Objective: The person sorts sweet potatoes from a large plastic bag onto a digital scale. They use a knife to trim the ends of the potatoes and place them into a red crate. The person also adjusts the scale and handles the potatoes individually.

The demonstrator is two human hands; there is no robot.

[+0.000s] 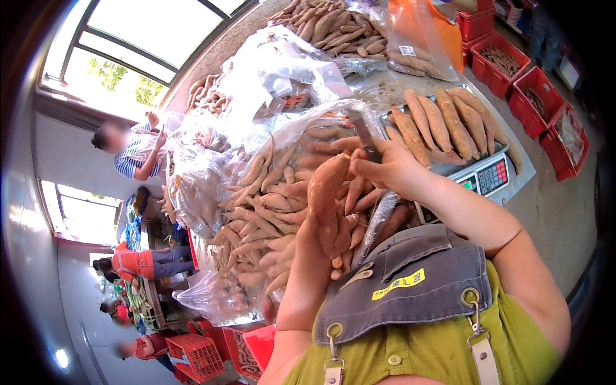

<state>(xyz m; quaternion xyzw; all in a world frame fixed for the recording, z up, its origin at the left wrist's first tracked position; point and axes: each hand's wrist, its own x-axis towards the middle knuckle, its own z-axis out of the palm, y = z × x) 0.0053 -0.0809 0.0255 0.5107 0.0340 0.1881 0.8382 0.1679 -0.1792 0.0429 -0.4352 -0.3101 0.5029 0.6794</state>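
My left hand [313,236] is closed around a large sweet potato [327,185], held upright over a heap of sweet potatoes [262,221]. Just right of its top end, my right hand [385,161] grips the dark handle of a knife [364,137]; the blade points away from me and is blurred. Clear plastic sheeting [308,115] edges the heap. To the right of my right hand, several sweet potatoes [435,122] lie side by side on the tray of a digital scale [486,178]. The lower part of the held sweet potato is partly hidden.
A plastic bag [418,48] and another heap of sweet potatoes [337,29] lie at the table's far end. Red crates [536,103] stand on the floor at right, more red crates [197,356] at lower left. A person in a striped shirt [134,154] and other people are at left.
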